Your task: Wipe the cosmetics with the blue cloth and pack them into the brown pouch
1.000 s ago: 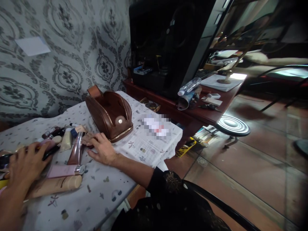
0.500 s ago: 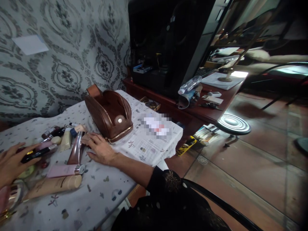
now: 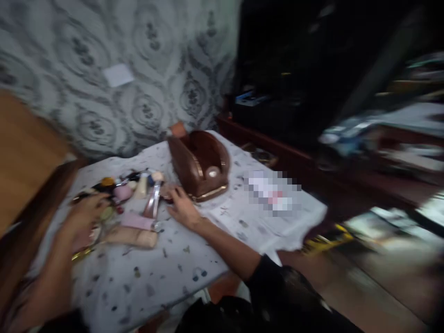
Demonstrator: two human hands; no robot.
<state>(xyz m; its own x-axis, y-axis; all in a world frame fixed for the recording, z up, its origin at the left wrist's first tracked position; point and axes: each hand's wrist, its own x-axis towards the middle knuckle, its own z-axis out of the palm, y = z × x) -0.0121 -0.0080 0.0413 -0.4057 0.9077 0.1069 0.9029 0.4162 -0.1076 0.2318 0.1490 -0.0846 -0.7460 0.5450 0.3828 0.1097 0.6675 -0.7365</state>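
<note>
My left hand (image 3: 85,213) lies palm down over the left side of a cosmetics pile, its fingers stretched out and blurred. Beneath and beside it are a round green item (image 3: 107,213), a pink rounded item (image 3: 123,191) and several dark tubes. My right hand (image 3: 184,209) rests with fingers apart by the front left corner of an unzipped brown toiletry bag (image 3: 189,178). A blurred pinkish-brown shape at its fingertips is unclear. Between the hands lie a shiny brown tube (image 3: 151,201), a pink tube (image 3: 138,221), a beige tube (image 3: 132,237) and a cream tube (image 3: 141,187).
A patterned white cloth (image 3: 173,268) covers the table. Right of the bag is a pixelated patch (image 3: 272,192). A dark red cabinet (image 3: 294,171) with a large black screen (image 3: 287,60) stands behind. A wooden chair or headboard (image 3: 31,166) is at left.
The view has swung left, so the table and bag appear further right. My left hand has shifted off the black tube it lay over. My right hand stays near the bag's corner.
</note>
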